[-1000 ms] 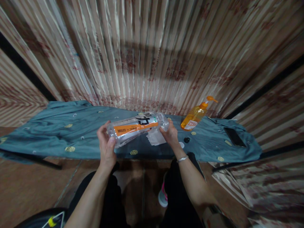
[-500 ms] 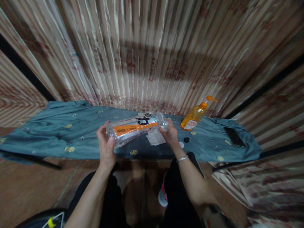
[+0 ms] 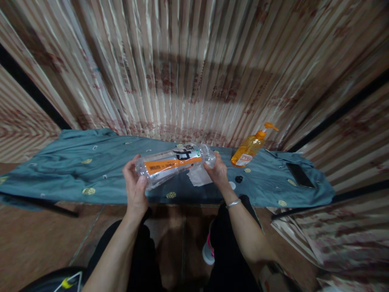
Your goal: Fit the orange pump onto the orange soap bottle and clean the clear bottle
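Between my hands is a clear plastic bottle [image 3: 170, 164] with an orange and white label, lying nearly level above the cloth. My left hand [image 3: 135, 182] is wrapped round its base end, thumb on the near side. My right hand [image 3: 218, 168] grips the neck end, where a clear rounded piece shows; I cannot tell whether it is part of the bottle or a separate piece. Below the bottle a white tissue [image 3: 199, 177] lies on the cloth. A small black cap [image 3: 239, 179] and a white disc [image 3: 232, 185] rest just right of my right wrist.
A tilted-looking orange pump bottle [image 3: 246, 150] stands at the back right. Farther right lies a black phone [image 3: 300, 175]. A teal patterned cloth [image 3: 60, 170] covers the narrow table, and striped sheeting [image 3: 182, 73] hangs close behind it. Dark frame poles [image 3: 33, 89] slant at both sides.
Almost nothing differs. My left hand and the bottle's base end have shifted very slightly left; both hands keep their hold.
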Action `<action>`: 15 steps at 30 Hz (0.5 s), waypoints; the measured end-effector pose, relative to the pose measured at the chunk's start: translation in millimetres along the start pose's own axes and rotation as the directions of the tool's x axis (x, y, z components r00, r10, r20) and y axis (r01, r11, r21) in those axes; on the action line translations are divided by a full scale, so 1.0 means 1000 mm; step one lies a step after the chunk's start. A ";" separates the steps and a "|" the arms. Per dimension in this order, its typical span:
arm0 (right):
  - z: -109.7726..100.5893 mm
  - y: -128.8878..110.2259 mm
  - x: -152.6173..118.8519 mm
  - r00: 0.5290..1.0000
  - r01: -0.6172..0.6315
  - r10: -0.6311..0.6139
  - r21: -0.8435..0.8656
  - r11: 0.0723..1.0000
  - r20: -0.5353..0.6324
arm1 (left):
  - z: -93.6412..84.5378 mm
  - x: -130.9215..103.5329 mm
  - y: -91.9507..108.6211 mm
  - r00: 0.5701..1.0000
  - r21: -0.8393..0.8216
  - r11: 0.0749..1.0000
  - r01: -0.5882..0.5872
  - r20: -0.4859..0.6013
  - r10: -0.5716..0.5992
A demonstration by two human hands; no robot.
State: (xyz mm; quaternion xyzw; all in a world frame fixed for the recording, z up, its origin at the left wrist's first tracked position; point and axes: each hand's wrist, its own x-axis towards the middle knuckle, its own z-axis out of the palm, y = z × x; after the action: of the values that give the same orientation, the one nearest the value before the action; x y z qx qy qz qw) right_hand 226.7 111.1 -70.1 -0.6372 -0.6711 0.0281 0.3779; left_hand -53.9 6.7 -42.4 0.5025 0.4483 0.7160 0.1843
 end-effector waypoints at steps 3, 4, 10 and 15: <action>-0.001 -0.001 0.000 1.000 0.000 0.000 0.005 1.000 0.009 | 0.000 0.000 0.002 0.999 -0.043 0.998 0.035 0.003 -0.034; -0.001 -0.001 0.000 1.000 -0.002 0.002 0.007 1.000 0.012 | 0.000 0.000 0.002 0.999 -0.044 0.998 0.038 0.004 -0.038; -0.004 -0.004 0.000 0.999 -0.027 0.026 0.016 1.000 0.026 | 0.000 0.001 0.000 1.000 -0.034 0.999 0.026 0.000 -0.026; -0.004 -0.005 0.000 1.000 -0.019 0.019 0.009 1.000 0.022 | 0.000 0.000 -0.002 1.000 0.016 1.000 -0.010 0.008 0.009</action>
State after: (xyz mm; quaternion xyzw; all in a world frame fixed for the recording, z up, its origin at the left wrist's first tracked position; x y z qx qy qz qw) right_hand 225.1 108.2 -64.9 -0.6414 -0.6690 0.0415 0.3732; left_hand -54.7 7.6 -43.9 0.5088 0.4510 0.7113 0.1784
